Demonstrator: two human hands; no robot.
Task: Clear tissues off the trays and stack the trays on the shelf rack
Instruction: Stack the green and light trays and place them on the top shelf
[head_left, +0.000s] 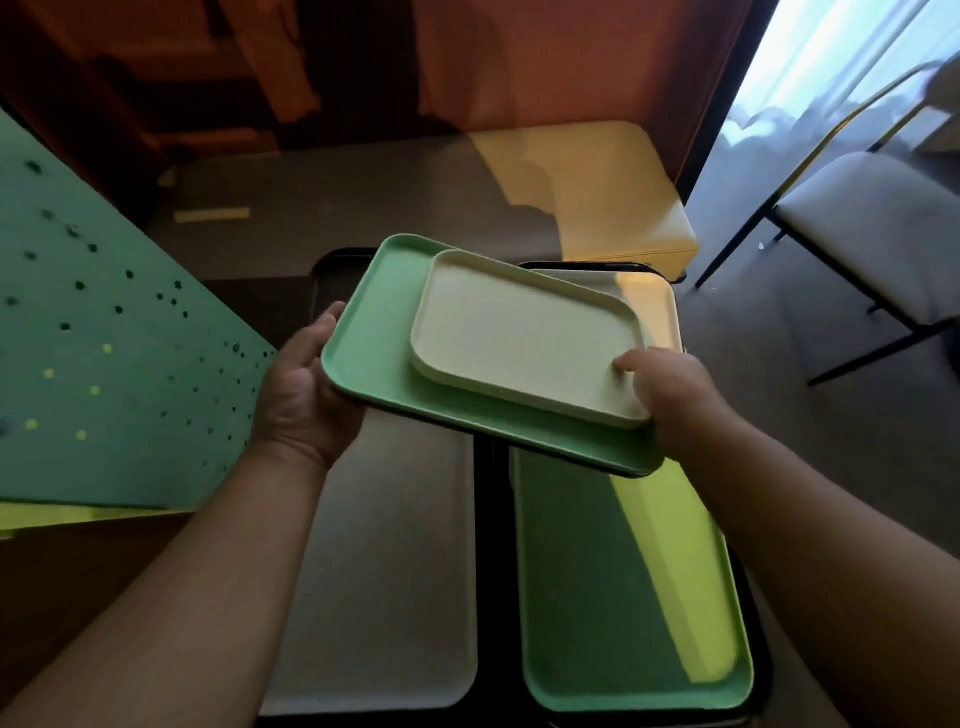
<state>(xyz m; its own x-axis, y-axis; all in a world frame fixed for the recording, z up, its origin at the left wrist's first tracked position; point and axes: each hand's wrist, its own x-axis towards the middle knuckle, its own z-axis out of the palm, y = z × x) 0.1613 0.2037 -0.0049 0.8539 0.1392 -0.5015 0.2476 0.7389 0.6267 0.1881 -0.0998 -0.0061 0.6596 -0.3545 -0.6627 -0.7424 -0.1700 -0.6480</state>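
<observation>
I hold a large green tray (374, 332) level in the air with a smaller cream tray (519, 332) lying inside it. My left hand (306, 395) grips the green tray's left edge from below. My right hand (670, 395) grips the near right corner, thumb pressed on the cream tray. Below them lie a grey-white tray (384, 571) on the left and another green tray (623, 597) on the right, both on dark trays. A further cream tray (654, 296) shows behind the held pair. No tissues are visible.
A green perforated panel (104, 364) stands at the left. A yellow cushioned stool (613, 192) sits beyond the trays. A white-seated chair with black legs (872, 234) stands at the right, near a bright window.
</observation>
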